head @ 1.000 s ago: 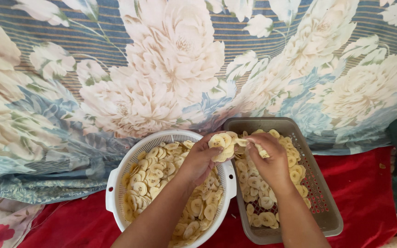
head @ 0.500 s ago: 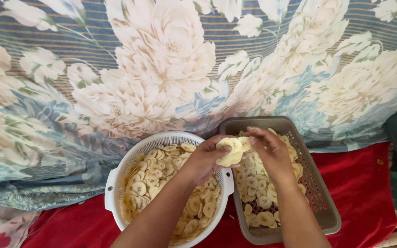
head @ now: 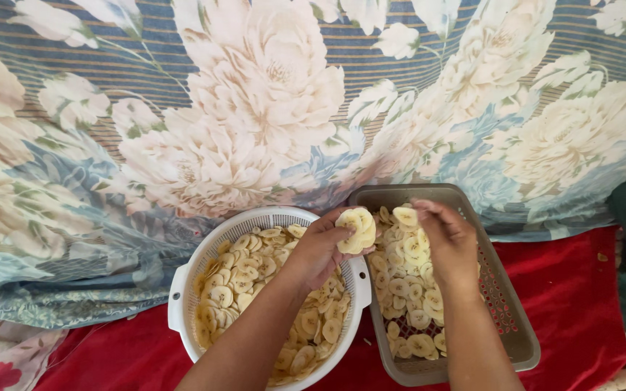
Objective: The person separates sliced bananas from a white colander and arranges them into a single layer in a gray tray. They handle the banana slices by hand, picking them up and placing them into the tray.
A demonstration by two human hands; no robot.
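Two forearms rise from the bottom edge, and each hand works over its own container, which suits a transfer from one to the other without reaching. Nearest, below the left hand [head: 324, 250], sits a round white colander [head: 182, 289] heaped with pale yellow banana slices [head: 244, 286]; the hand rests above its right rim, fingers curled closed around a small stack of slices [head: 356, 230] held up at the fingertips, just where colander and tray meet. Beside it to the right, the right hand [head: 447, 239] hovers over a rectangular grey mesh tray [head: 512, 318], its fingers bent downward and drawn together in a narrow pinch on a single slice [head: 404, 216], close to the left hand's stack. Under that hand, slices lie spread in a loose single layer [head: 407, 289] across the left part of the tray, while the red-tinted mesh on its right side stays bare, so the flat layout looks deliberate. Both containers stand on a red cloth [head: 574, 289]. Beyond the hands, a large draped fabric with cream flowers and blue stripes [head: 255, 108] fills the background.
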